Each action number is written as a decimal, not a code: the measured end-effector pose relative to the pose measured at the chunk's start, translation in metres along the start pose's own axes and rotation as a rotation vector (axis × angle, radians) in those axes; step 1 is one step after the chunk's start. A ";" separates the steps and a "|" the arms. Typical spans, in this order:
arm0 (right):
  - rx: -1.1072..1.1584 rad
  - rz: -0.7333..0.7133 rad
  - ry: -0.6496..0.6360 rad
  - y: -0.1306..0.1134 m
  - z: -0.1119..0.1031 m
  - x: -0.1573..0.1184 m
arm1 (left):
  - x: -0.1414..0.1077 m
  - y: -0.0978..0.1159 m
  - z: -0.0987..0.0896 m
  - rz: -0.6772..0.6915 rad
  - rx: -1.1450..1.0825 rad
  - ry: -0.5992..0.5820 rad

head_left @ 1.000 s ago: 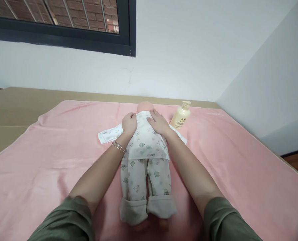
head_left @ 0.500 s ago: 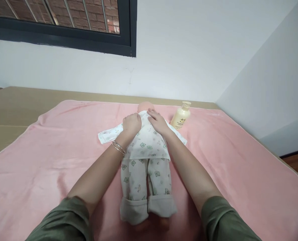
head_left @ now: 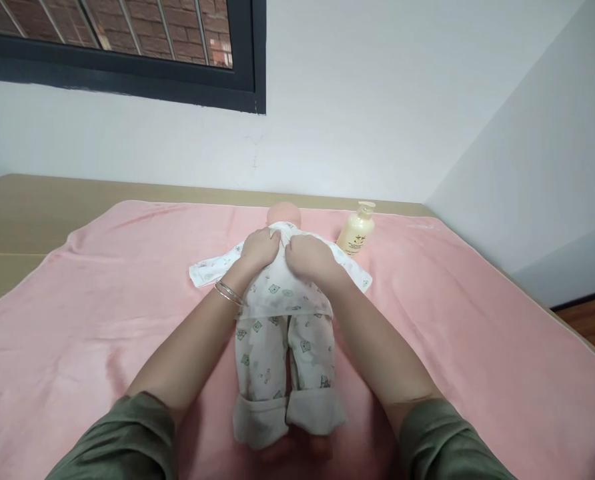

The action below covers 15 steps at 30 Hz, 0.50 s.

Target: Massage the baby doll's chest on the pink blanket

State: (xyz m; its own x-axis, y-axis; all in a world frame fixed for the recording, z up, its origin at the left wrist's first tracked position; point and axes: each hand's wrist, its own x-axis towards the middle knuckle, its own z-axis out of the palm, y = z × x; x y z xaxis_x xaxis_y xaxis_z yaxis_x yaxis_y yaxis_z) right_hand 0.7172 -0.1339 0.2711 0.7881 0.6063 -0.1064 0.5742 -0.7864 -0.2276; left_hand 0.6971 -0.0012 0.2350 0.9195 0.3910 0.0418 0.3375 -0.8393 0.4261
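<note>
The shirt (head_left: 287, 293) looked thin and soft: light, limp, hardly slippery and with nothing to break, though a hard tug would probably have stretched or rucked it. So slack a cloth would likely follow only the part held and fold elsewhere, so the neck edge, pinched on either side of the middle, seemed the sound place to take hold. The doll (head_left: 284, 213) was probably firmer and heavier than its clothes, enough to keep the cloth beneath the fingers steady.

The fingers of the left hand (head_left: 261, 250) and right hand (head_left: 308, 259) were curled and clamped on the upper front of the shirt, knuckles up, with a narrow strip of puckered cloth between them; the fingertips themselves were tucked out of sight. The doll lay along the line between the hands, its head just beyond the fingers; which way it faced could not be told. One sleeve (head_left: 215, 268) spread out to the left of the left fingers, the other (head_left: 355, 270) to the right of the right fingers. The shirt's hem and the pants (head_left: 262, 353) came nearer the wearer than the fingers, the cuffs turned up. A bottle (head_left: 357, 230) stood beyond and to the right of the right fingers, apart from them, on the pink blanket (head_left: 127, 287) that ran beneath everything.
</note>
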 end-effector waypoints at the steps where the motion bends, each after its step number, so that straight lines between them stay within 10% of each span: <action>1: 0.026 -0.009 0.030 0.007 0.002 0.007 | -0.004 0.003 0.000 -0.014 0.024 -0.001; 8: 0.228 0.002 0.137 0.051 0.023 0.056 | -0.035 0.040 0.008 0.102 0.212 0.047; 15: -0.206 -0.126 0.128 0.011 0.020 0.021 | 0.007 0.000 0.011 -0.025 -0.057 0.090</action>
State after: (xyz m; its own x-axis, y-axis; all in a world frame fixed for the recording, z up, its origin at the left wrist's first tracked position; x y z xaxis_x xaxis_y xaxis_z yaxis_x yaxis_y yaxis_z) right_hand 0.7360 -0.1275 0.2471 0.7215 0.6915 0.0368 0.6924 -0.7209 -0.0286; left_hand 0.7057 -0.0029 0.2252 0.8881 0.4461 0.1106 0.3458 -0.8071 0.4786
